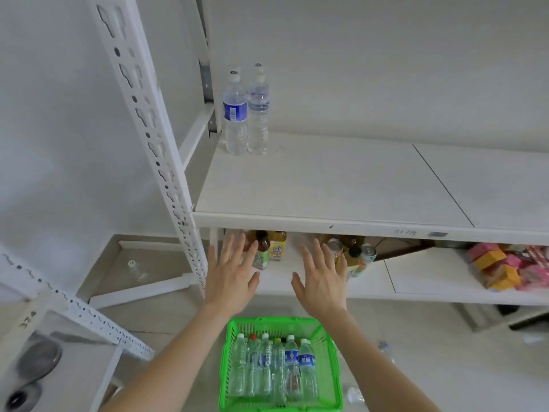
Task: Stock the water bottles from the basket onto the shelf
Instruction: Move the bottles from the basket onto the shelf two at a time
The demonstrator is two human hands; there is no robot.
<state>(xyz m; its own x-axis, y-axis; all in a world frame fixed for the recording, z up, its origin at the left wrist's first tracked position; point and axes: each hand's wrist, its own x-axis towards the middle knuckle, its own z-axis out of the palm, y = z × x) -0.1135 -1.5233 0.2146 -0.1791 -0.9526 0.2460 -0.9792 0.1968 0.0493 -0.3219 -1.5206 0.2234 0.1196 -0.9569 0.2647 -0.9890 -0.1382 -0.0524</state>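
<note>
The left hand and right hand hovered empty, fingers spread, above the green basket holding most water bottles, while two bottles stood tucked in the back-left corner of the shelf, probably leaving room for more.

A plain white wall backs the white shelf, whose slotted metal post rises at the left. The floor is pale grey tile, and a second white rack stands at lower left under soft, even light.
</note>
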